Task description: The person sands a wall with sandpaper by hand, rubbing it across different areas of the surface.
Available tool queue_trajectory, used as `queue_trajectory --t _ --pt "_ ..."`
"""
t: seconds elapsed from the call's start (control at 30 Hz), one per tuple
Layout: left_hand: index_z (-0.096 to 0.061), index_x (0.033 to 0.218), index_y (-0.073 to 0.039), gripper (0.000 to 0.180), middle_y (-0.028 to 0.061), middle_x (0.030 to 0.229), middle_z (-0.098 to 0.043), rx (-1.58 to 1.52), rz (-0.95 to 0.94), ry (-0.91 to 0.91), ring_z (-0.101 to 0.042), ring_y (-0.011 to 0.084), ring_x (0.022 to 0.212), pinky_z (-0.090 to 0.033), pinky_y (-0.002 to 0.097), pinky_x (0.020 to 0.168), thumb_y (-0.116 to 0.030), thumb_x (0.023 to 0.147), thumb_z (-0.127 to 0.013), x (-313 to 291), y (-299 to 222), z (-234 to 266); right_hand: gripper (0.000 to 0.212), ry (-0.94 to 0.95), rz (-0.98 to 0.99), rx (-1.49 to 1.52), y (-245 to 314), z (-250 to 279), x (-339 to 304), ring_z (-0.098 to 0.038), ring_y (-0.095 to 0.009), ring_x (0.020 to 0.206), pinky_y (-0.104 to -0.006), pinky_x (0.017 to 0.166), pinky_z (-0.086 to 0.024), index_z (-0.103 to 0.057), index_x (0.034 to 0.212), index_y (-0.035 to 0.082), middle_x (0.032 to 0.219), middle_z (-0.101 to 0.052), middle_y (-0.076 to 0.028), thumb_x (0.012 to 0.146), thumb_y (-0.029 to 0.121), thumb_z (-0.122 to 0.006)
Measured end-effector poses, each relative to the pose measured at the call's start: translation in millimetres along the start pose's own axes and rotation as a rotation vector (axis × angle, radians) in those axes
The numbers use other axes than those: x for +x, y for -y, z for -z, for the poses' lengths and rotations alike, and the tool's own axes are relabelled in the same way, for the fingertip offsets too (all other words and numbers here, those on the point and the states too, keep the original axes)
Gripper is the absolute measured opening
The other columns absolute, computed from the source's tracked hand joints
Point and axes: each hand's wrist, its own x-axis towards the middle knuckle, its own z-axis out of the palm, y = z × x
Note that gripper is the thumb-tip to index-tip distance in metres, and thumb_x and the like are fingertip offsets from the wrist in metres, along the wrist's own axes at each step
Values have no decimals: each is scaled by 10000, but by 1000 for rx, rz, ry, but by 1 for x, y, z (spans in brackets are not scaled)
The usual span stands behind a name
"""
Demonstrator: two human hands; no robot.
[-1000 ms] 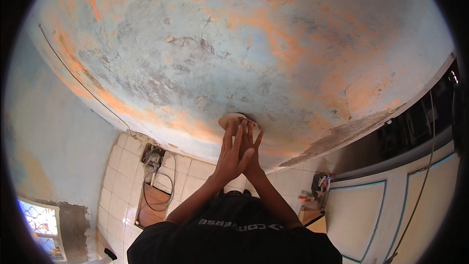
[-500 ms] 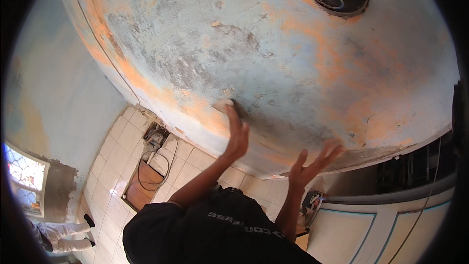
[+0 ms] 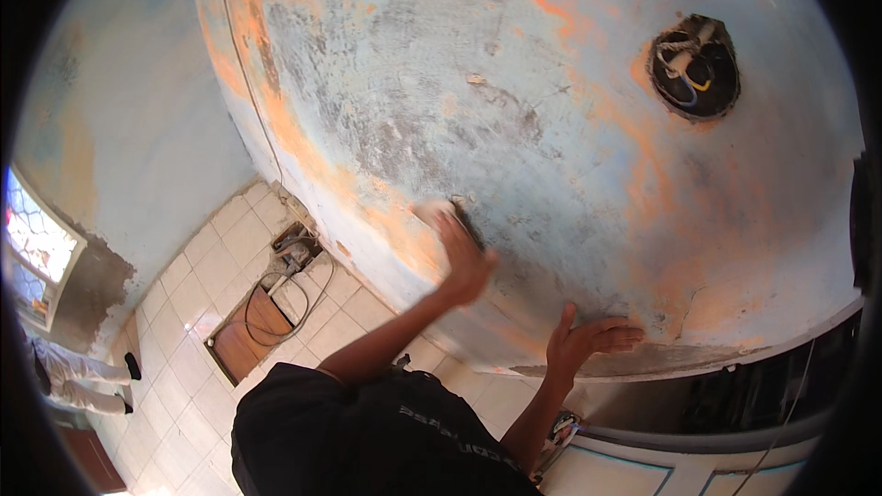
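Observation:
In front of me rises a blue-grey wall (image 3: 551, 165) with worn orange and dark patches. My left hand (image 3: 469, 268) is raised against it, fingers closed on a pale, flat piece that looks like sandpaper (image 3: 435, 211). Motion blurs that piece, and the fingers cover part of it. Lower down and to the right, my right hand (image 3: 593, 344) is open. Its fingers are stretched out close to the wall's lower edge, holding nothing; whether they touch the surface I cannot tell.
A round recess with loose wires (image 3: 694, 69) opens in the wall at upper right. Below stand pale cabinet doors (image 3: 616, 468). On the tiled floor (image 3: 197, 289) lie a brown board (image 3: 253, 335) and a looped cable (image 3: 308, 312). Another person's legs (image 3: 87, 381) show at far left, under a window (image 3: 41, 243).
The view has shifted, so the wall and its recess appear lower and further right. My left hand still presses the pale piece to the wall. My right hand's fingers have tipped over to the right.

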Motion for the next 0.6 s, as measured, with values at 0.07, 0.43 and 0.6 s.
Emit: queue_trajectory --t 0.07,0.43,0.6 --pt "108 1399 118 860 288 1483 174 -139 85 -409 156 388 1392 38 505 1120 -498 965 -306 65 61 26 1028 3 12 -11 4 4 0 246 -520 1314 -644 1021 106 189 1391 -75 1399 274 -370 893 639 -359" --pt "177 1360 152 888 377 1425 204 -167 64 134 153 516 1344 -25 577 1098 -233 889 -470 4 6 26 1004 -77 47 -4 4 -1 2 284 -500 1307 -664 994 115 200 1395 -64 1392 298 -362 910 607 -368" --pt "92 1412 103 796 371 1447 143 20 23 -484 64 511 1364 -71 577 1099 -250 933 -438 94 108 37 991 -119 107 42 10 5 7 281 -502 1308 -659 998 108 194 1395 -72 1395 294 -361 919 590 -370"
